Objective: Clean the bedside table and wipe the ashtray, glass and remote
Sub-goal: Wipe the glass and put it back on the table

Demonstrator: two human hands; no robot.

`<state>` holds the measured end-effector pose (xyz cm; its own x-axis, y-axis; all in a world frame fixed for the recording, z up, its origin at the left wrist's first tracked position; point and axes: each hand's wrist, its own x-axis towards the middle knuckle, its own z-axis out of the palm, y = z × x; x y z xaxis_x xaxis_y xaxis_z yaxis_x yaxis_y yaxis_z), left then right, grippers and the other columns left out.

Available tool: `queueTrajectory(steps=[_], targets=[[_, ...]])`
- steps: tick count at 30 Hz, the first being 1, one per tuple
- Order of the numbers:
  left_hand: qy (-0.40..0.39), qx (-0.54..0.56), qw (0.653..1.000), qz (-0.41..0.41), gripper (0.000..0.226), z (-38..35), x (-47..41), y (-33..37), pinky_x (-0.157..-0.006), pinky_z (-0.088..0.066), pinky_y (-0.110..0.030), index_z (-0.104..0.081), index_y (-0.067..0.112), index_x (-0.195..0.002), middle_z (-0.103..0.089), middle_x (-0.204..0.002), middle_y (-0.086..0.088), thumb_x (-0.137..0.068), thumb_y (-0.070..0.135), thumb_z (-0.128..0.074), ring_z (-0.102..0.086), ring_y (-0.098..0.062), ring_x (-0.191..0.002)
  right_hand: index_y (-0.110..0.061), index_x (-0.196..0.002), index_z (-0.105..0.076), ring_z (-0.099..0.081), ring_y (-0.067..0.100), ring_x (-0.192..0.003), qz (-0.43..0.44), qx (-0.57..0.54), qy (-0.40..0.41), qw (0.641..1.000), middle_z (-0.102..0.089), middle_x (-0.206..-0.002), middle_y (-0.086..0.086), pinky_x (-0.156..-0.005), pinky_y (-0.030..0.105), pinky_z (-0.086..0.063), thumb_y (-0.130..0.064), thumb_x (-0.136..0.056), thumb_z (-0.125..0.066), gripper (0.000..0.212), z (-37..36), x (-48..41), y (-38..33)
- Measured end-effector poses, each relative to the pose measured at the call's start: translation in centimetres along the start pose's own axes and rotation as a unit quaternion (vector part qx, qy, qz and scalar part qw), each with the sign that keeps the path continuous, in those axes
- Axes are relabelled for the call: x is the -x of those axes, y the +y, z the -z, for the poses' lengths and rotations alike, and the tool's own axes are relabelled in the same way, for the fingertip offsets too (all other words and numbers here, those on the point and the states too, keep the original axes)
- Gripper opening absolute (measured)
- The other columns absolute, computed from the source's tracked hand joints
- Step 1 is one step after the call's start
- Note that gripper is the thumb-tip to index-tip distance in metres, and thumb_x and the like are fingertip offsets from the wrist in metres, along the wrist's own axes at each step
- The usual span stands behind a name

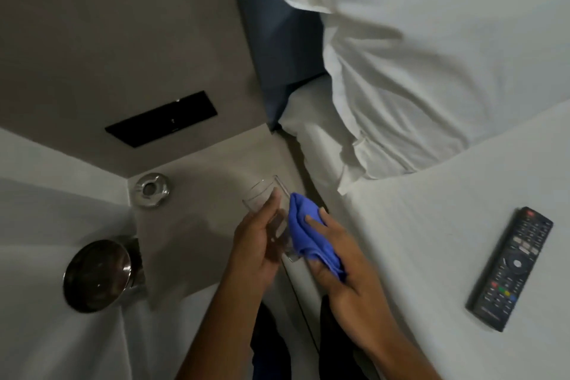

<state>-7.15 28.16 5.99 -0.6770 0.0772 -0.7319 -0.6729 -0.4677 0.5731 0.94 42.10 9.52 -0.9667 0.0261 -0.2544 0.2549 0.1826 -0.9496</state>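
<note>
Metal ashtray sits in the far corner of the grey worktop, well left of both hands. Nearer, the left hand is curled around the clear glass, which is tilted, mouth away from the person. Pressed to its right side, the right hand grips a blue cloth. Farther right, the remote lies lengthwise on the bed, nearer the right hand.
</note>
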Motion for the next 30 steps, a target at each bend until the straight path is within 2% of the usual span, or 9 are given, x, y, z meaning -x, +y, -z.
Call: queueTrajectory(steps=[2, 5, 8, 11, 15, 17, 20, 25, 30], targets=[[0.001, 0.026, 1.0, 0.007, 0.032, 1.7, 0.7, 0.2, -0.08, -0.056, -0.037, -0.07, 0.013, -0.089, -0.068, -0.09, -0.004, -0.072, 0.039, -0.08, -0.067, -0.019, -0.084, -0.047, -0.13, -0.055, -0.047, -0.014, -0.124, -0.037, -0.025, 0.009, 0.999, -0.054, -0.134, -0.03, -0.11, 0.022, -0.038, -0.026, -0.094, -0.059, 0.041, -1.2, -0.2, -0.4], [-0.021, 0.013, 0.999, 0.044, 0.026, 3.4, 2.2, 0.1, -0.084, -0.048, -0.036, -0.076, 0.021, -0.093, -0.074, -0.102, -0.001, -0.087, 0.043, -0.063, -0.067, -0.017, -0.095, -0.044, -0.128, -0.057, -0.059, -0.008, -0.111, -0.076, -0.044, 0.01, 0.996, -0.066, -0.121, -0.022, -0.106, 0.03, -0.045, -0.021, -0.096, -0.057, 0.04, -3.8, -2.3, -1.1], [-0.002, 0.041, 0.998, 0.039, 0.035, 5.1, 3.3, 0.7, -0.083, -0.05, -0.034, -0.072, 0.014, -0.106, -0.071, -0.113, -0.011, -0.094, 0.04, -0.052, -0.067, -0.022, -0.102, -0.044, -0.134, -0.052, -0.048, -0.002, -0.128, -0.01, 0.022, -0.037, 0.999, -0.055, -0.139, -0.016, -0.112, 0.035, -0.038, -0.03, -0.091, -0.058, 0.045, -6.2, -3.5, -2.1], [0.01, 0.1, 0.994, 0.035, 0.032, 7.9, 3.1, 1.7, -0.069, -0.06, -0.028, -0.065, 0.008, -0.104, -0.075, -0.094, -0.008, -0.101, 0.026, -0.04, -0.074, -0.015, -0.081, -0.047, -0.138, -0.044, -0.03, 0.0, -0.141, 0.083, 0.134, -0.105, 0.982, -0.041, -0.151, -0.017, -0.118, 0.031, -0.025, -0.029, -0.085, -0.062, 0.058, -8.4, -2.4, -2.2], [0.023, 0.175, 0.983, 0.045, 0.055, 10.1, 2.3, 2.5, -0.105, -0.047, -0.047, -0.061, 0.001, -0.117, -0.062, -0.123, -0.02, -0.084, 0.044, -0.069, -0.061, -0.028, -0.116, -0.043, -0.138, -0.047, -0.026, -0.002, -0.143, 0.081, 0.047, -0.075, 0.993, -0.031, -0.154, -0.022, -0.117, 0.022, -0.025, -0.034, -0.092, -0.061, 0.05, -9.8, -0.1, -0.7], [0.06, 0.222, 0.973, 0.02, 0.049, 10.4, 2.2, 2.9, -0.097, -0.052, -0.047, -0.063, 0.006, -0.11, -0.061, -0.11, -0.017, -0.081, 0.045, -0.069, -0.061, -0.028, -0.104, -0.053, -0.136, -0.043, -0.031, -0.003, -0.141, 0.018, 0.0, -0.05, 0.999, -0.031, -0.154, -0.024, -0.114, 0.029, -0.034, -0.034, -0.09, -0.058, 0.053, -10.8, 0.5, -0.3], [0.072, 0.273, 0.959, 0.021, 0.075, 10.9, 2.1, 3.5, -0.092, -0.053, -0.048, -0.054, -0.004, -0.129, -0.061, -0.126, -0.022, -0.081, 0.053, -0.062, -0.063, -0.033, -0.111, -0.061, -0.136, -0.035, -0.042, 0.012, -0.138, 0.013, 0.03, -0.066, 0.997, -0.029, -0.153, -0.029, -0.109, 0.042, -0.043, -0.033, -0.092, -0.058, 0.058, -12.5, 0.9, -0.1], [0.073, 0.285, 0.955, 0.048, 0.088, 12.8, 1.1, 4.5, -0.089, -0.057, -0.042, -0.049, 0.004, -0.138, -0.056, -0.131, -0.018, -0.076, 0.065, -0.06, -0.06, -0.03, -0.111, -0.05, -0.146, -0.025, -0.018, 0.004, -0.147, 0.096, 0.169, -0.145, 0.97, -0.016, -0.158, -0.026, -0.118, 0.041, -0.028, -0.038, -0.092, -0.049, 0.06, -13.3, 0.8, 0.3], [0.073, 0.255, 0.964, 0.037, 0.075, 12.8, -0.3, 5.8, -0.087, -0.058, -0.042, -0.06, -0.003, -0.121, -0.061, -0.119, -0.021, -0.078, 0.058, -0.067, -0.063, -0.033, -0.108, -0.041, -0.148, -0.026, -0.025, 0.011, -0.146, 0.139, 0.221, -0.075, 0.962, -0.026, -0.159, -0.01, -0.115, 0.042, -0.029, -0.022, -0.09, -0.047, 0.064, -14.3, -3.3, -1.1]])
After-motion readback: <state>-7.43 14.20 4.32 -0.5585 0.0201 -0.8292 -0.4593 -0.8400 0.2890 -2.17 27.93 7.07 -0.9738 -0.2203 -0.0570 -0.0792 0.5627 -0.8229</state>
